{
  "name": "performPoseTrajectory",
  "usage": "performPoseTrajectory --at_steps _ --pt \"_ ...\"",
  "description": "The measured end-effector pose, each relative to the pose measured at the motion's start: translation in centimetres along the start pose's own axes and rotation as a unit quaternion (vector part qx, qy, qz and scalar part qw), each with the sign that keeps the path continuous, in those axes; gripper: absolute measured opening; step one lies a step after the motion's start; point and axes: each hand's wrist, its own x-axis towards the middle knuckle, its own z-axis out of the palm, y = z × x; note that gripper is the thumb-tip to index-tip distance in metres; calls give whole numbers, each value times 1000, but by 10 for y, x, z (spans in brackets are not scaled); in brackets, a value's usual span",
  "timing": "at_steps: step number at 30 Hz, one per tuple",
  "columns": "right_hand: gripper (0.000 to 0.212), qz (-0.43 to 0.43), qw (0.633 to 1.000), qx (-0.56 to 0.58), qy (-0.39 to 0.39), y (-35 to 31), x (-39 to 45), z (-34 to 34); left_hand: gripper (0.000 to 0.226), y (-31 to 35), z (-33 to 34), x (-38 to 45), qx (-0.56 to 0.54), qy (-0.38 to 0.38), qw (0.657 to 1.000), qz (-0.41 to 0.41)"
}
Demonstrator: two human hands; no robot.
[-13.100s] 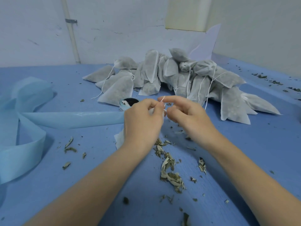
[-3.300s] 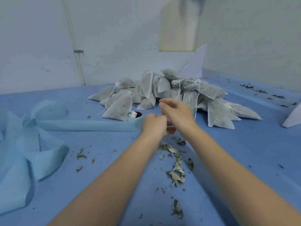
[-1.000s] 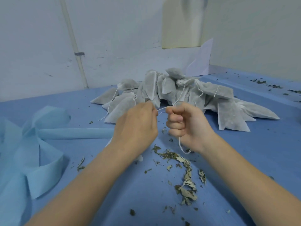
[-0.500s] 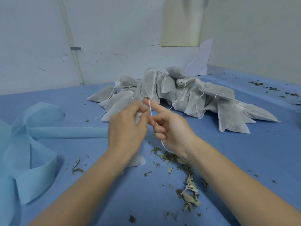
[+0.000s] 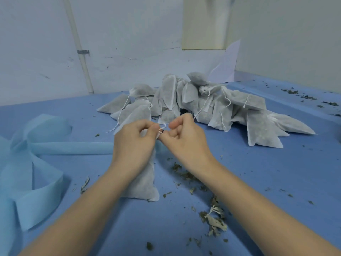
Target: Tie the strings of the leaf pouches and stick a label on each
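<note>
Seen from a head-worn camera looking down: two bare forearms reach forward over a blue table (image 5: 276,172). One leaf pouch (image 5: 145,180), white and see-through with dark leaf inside, lies on the table under the left hand (image 5: 132,145), its closed end nearest the viewer. The left hand's fingers are curled round the pouch's neck, thumb and forefinger pinching the thin white string (image 5: 162,128). The right hand (image 5: 186,139), just beside it, has its fingers curled, the string pinched at its fingertips. Behind the hands sits one pile of pouches (image 5: 206,106), a dozen or more overlapping so that an exact count cannot be made, several with loose strings trailing. One long light blue strip (image 5: 42,163) loops and folds across the left of the table. Dried leaf scraps (image 5: 214,220) are scattered near the right forearm and at the far right edge. Beyond the table stand pale walls, one white pipe (image 5: 81,52) running up the left wall, and one cream panel (image 5: 203,24).
</note>
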Motion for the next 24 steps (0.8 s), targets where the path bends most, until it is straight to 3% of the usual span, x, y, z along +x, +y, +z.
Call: performPoseTrajectory --at_steps 3,5,8,12,18,24 --pt "20 36 999 26 10 6 1 -2 25 -2 1 -1 -80 8 997 -14" --pt "11 70 995 62 -24 9 2 -9 21 -1 0 -3 -144 -10 989 -15" --pt "19 73 992 75 -68 11 1 -17 17 2 0 -5 -192 -50 980 0" --pt "17 87 989 103 -56 11 5 -25 13 2 1 -8 -88 -67 992 54" --pt "38 157 954 245 -73 12 4 -26 11 3 5 -12 36 14 992 121" --pt "13 100 982 158 -13 16 -4 -16 16 0 11 -14 53 37 994 85"
